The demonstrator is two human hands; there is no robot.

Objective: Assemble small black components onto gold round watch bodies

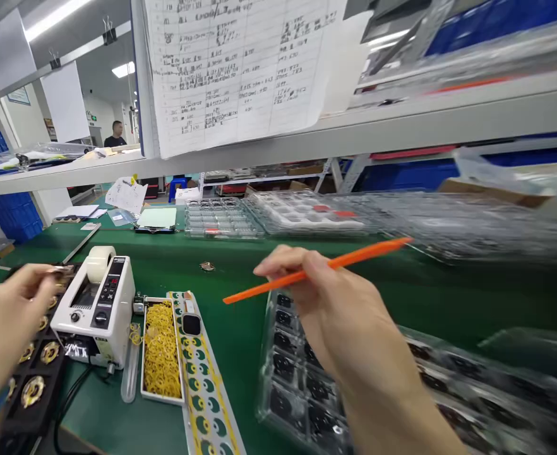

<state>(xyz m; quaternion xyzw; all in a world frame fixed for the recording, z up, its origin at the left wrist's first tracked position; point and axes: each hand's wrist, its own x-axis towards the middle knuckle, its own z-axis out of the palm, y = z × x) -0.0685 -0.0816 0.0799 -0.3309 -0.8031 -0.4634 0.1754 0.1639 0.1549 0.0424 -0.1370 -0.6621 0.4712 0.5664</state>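
In my right hand (328,303) is a thin orange plastic stick (364,254), pinched between thumb and fingers above a clear plastic tray (269,379) of dark square parts. My left hand (13,322) is closed in a pinch at the far left, over a black tray (17,411) that holds several round gold-and-silver parts (33,392). A small metallic part (59,270) shows at its fingertips, too blurred to make out fully. On the green bench mat (231,354), one loose round metal part (207,266) lies farther back.
Beside the left hand stands a white tape dispenser (98,309). Right of it are a white box of yellow rings (162,347) and a strip of yellow cutouts (203,379) with a smartwatch (191,324) on it. Clear trays (221,218) line the back; a shelf (259,148) crosses above.
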